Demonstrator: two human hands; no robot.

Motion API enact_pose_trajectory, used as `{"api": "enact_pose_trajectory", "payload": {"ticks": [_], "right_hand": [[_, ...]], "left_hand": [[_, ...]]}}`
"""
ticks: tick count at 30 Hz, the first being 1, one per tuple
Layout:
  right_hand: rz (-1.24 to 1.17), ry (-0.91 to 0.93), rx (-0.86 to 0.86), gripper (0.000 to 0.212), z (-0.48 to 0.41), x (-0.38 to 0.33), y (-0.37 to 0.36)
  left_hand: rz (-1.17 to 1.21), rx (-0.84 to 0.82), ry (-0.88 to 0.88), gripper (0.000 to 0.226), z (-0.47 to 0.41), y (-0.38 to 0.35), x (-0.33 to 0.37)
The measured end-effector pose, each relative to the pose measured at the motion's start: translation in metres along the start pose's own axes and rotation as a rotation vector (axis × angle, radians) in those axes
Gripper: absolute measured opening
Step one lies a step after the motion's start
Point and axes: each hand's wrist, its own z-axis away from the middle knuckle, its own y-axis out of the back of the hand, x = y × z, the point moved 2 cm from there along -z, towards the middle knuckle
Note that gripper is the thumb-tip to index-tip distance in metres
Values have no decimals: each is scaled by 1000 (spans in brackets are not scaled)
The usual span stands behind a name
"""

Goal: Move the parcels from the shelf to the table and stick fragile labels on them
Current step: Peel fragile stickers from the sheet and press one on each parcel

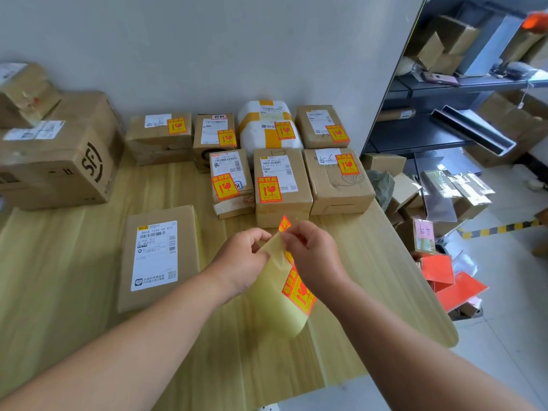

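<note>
pinching backing sheet [272, 298] in left hand [240, 259], right hand [314, 253] pinching fragile label [284, 223] at top

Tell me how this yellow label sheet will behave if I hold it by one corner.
Probably floppy: the label sheet curls and sags below the left hand and right hand. Likely very light, being thin and see-through. The half-peeled label may stick to fingers or fold on itself.
</note>
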Motion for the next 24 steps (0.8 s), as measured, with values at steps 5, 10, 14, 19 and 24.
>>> {"api": "enact_pose_trajectory", "payload": {"ticks": [5,10,14,19,24], "right_hand": [[-213,-186,26,19,-3,5,3],[-271,-299,3,16,-7,8,9],[-293,-359,-7,17,-10,10,18],[-326,-402,29,17,-17,14,30],[-392,-495,75,16,-23,20,39]], "left_hand": [[-54,31,91,16,-3,4,-5],[-65,30,154,17,-4,6,-6],[-116,30,200,17,-8,7,-11],[-180,32,245,18,-11,8,-17],[-249,40,277,23,-14,6,-18]]}}
